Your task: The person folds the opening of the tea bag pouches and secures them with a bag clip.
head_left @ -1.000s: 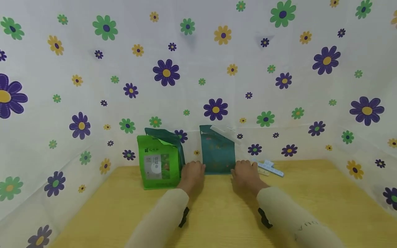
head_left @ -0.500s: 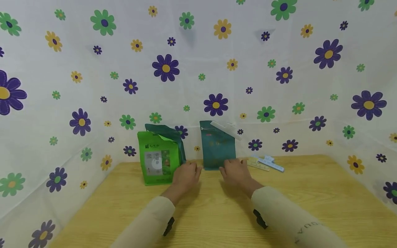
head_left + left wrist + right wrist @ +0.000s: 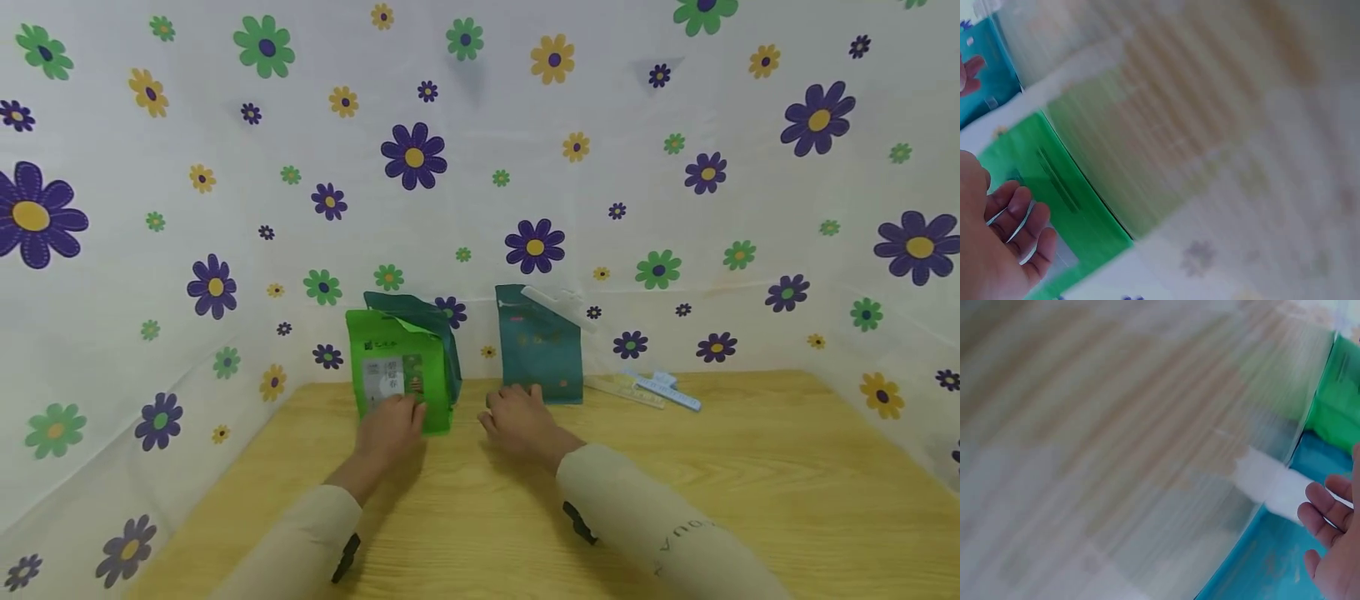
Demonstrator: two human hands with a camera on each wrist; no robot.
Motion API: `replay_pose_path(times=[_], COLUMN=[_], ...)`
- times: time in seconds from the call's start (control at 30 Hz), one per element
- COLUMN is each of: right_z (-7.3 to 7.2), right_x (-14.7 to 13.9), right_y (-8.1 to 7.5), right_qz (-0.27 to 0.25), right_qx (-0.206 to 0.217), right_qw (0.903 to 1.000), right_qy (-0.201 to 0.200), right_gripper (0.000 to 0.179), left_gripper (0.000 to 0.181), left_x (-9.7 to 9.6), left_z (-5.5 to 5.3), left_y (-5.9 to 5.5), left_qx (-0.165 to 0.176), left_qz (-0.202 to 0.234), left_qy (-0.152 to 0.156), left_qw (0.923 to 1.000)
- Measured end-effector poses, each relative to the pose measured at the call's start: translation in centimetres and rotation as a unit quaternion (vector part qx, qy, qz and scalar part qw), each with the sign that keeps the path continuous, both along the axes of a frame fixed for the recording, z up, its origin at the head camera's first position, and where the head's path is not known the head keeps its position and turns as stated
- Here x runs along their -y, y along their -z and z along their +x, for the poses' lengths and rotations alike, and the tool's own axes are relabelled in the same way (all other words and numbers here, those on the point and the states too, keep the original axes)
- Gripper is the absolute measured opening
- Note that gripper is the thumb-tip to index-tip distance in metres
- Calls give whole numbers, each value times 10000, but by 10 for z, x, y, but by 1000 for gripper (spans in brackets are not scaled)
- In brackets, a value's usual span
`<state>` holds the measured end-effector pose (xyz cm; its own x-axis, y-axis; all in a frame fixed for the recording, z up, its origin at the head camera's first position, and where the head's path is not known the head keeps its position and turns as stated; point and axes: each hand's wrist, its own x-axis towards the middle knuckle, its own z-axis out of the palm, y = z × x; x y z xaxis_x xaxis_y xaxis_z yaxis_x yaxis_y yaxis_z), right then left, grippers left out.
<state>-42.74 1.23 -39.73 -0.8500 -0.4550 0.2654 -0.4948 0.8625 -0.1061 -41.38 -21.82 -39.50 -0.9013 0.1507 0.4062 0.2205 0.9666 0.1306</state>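
Note:
My left hand is low before a bright green tea pouch, overlapping the lower front of it in the head view. In the left wrist view that hand's loosely bent fingers hold nothing. Near the lower left corner of an upright teal pouch is my right hand. Its fingers are relaxed and have nothing between them in the right wrist view. A white strip clip runs slantwise along the teal pouch's folded top. Behind the green pouch stands another teal pouch, partly hidden.
Right of the clipped pouch, a blue strip clip and a pale clear one lie on the wooden table. A white flower-print cloth encloses the back and sides.
Both hands have moved left: the left one from beside the green pouch to its front, the right one from the teal pouch's lower right to its lower left. The pouches stay put.

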Motion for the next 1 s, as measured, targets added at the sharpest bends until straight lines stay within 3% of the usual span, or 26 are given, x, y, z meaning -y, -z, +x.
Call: replay_pose_path(times=[0.4,0.6,0.73,0.87,1.0], right_z=[-4,-3,-3,-6,-7], right_x=[44,56,59,62,69], right_y=[0,-4,-3,-1,0], right_qz=[575,615,551,439,499], right_qx=[-77,6,51,111,223], right_qw=[9980,9980,9984,9990,9985], right_qy=[-249,-151,-78,1,40], right_gripper=[34,38,38,33,29], left_gripper=[35,38,34,40,43], left_x=[57,77,83,86,88], left_z=[4,4,1,-6,-10], left_y=[-6,-5,-3,0,2], left_qx=[691,884,890,942,1093], left_qz=[332,-271,-471,-297,-93], left_qy=[-624,-989,-827,-536,-467], left_qw=[9951,9908,9915,9937,9929])
